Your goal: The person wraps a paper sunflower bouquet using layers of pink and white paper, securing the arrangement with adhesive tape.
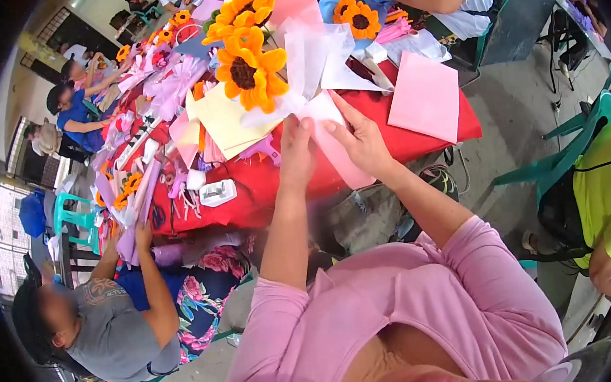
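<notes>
Both my hands are closed on a gathered wrap of white tissue paper and pink paper over the red table's near edge. My left hand grips its left side, thumb up. My right hand pinches the other side, the pink paper hanging below between the hands. Just beyond, an orange fuzzy sunflower with a dark brown centre leans above the tissue. I cannot tell whether its stem runs into my grip. Cream paper sheets lie left of my left hand.
A folded pink sheet lies right on the red tablecloth. Left are a pink glue gun, a white tray and power strip. A co-worker in grey holds a purple-wrapped bouquet. Green chairs stand right.
</notes>
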`<action>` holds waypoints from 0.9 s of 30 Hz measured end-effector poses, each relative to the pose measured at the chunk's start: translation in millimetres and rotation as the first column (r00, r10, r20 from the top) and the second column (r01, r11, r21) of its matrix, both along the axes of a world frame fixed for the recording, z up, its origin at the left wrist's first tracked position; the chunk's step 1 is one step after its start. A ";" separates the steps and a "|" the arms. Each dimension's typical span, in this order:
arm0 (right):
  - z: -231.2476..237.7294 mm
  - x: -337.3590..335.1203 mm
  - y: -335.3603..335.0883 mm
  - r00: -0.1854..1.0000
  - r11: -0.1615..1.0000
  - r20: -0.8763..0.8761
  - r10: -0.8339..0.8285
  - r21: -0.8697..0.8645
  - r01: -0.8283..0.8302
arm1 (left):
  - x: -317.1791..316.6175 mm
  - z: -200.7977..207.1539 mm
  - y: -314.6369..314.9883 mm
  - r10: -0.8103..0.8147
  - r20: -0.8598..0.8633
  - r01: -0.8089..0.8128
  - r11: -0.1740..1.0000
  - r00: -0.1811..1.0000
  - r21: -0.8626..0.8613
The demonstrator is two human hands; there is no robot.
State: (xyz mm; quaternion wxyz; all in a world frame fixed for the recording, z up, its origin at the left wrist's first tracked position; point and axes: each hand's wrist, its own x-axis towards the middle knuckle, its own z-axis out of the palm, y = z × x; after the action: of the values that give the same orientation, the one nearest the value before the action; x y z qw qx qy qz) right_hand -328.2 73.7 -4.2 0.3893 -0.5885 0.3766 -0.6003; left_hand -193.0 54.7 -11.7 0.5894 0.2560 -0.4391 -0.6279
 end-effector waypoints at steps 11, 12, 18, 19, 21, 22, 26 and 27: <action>-4.7 -8.5 -3.0 0.997 0.999 -0.063 -0.044 -0.018 0.043 | -16.5 3.6 7.3 -0.022 -0.087 0.023 1.000 0.996 0.014; -4.0 -7.6 -3.5 0.997 0.998 -0.057 -0.061 -0.010 0.060 | -16.7 3.7 7.4 -0.006 -0.092 0.008 1.000 0.996 0.016; -0.4 -14.9 -1.0 0.997 0.997 -0.081 0.004 0.071 0.002 | -26.3 3.0 5.4 0.003 -0.082 0.011 0.985 0.997 0.173; -10.6 -16.8 -4.3 0.996 0.992 -0.084 0.017 0.128 -0.006 | -25.5 -3.5 4.6 0.009 -0.082 0.007 0.982 0.997 0.187; -29.6 -18.1 -5.9 0.994 0.983 -0.106 0.022 0.183 -0.002 | -23.4 -22.4 0.0 -0.017 -0.042 0.028 0.961 0.999 0.274; -36.9 -18.2 -4.1 0.997 0.970 -0.070 0.035 0.242 -0.017 | -24.3 -32.5 1.0 -0.012 -0.031 0.021 0.952 0.999 0.306; -56.4 -25.0 1.8 0.987 0.917 -0.157 0.033 0.397 0.032 | -25.7 -67.7 8.0 0.046 -0.323 0.141 0.835 0.945 0.532; -60.6 -25.1 1.5 0.982 0.906 -0.186 0.034 0.422 0.048 | -25.7 -74.6 7.4 0.047 -0.322 0.141 0.832 0.946 0.536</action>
State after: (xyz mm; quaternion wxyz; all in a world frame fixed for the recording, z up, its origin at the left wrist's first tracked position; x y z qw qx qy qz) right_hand -353.2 75.3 -64.8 0.4682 -0.5426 0.5353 -0.4470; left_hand -218.6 62.1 -86.3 0.5381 0.2981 -0.1431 -0.7753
